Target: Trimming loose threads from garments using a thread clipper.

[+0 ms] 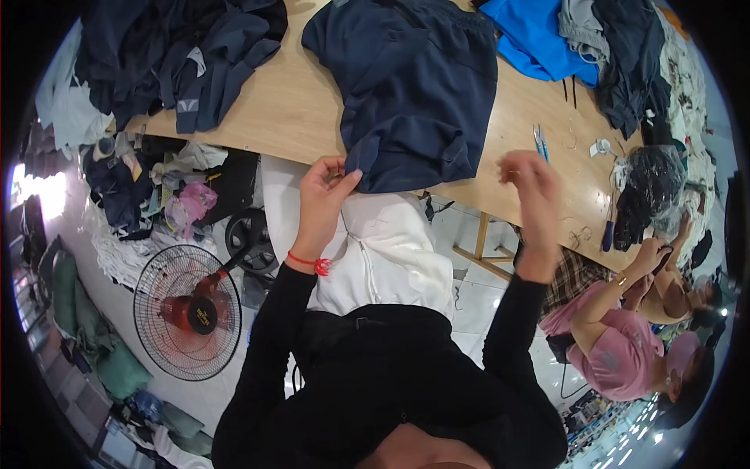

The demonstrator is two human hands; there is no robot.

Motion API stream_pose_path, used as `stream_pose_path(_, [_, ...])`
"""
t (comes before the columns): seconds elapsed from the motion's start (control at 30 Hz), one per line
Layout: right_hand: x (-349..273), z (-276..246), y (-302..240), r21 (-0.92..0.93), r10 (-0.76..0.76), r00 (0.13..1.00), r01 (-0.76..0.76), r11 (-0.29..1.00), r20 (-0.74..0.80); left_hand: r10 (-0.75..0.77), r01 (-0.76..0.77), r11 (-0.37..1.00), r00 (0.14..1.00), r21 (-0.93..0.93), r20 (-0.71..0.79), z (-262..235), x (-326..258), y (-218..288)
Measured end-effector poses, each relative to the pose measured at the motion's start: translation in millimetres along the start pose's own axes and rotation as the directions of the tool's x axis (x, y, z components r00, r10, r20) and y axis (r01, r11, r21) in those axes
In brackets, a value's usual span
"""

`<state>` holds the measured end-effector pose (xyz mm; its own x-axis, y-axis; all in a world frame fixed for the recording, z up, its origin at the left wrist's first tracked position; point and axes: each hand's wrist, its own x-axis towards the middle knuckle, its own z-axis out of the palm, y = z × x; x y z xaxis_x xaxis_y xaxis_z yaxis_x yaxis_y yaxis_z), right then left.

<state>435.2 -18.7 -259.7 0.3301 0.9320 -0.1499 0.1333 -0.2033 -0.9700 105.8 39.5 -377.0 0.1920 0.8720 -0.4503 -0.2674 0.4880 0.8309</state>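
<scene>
A dark navy garment [414, 86] lies folded on the wooden table [289, 109], its near corner hanging at the table's edge. My left hand [324, 187] pinches that near corner between thumb and fingers. A red string bracelet circles the left wrist. My right hand [531, 184] is raised above the table edge to the right, blurred, fingers curled together; whether a thread is in it I cannot tell. Both forearms wear black sleeves. A white garment [383, 250] lies on my lap below the table edge.
A pile of dark clothes [180, 55] covers the table's left end; blue and grey garments [547, 35] lie at the far right. Blue-handled snips [539, 141] rest on the table. A red floor fan [187, 313] stands to the left. A person in pink [617, 344] sits at right.
</scene>
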Motion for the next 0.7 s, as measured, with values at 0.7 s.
stream_pose_path(0.7, [-6,57,71,-0.358,-0.051,0.947,-0.071,0.931,-0.318,-0.009,-0.001,0.981,0.999,0.192,0.052,-4,-9,6])
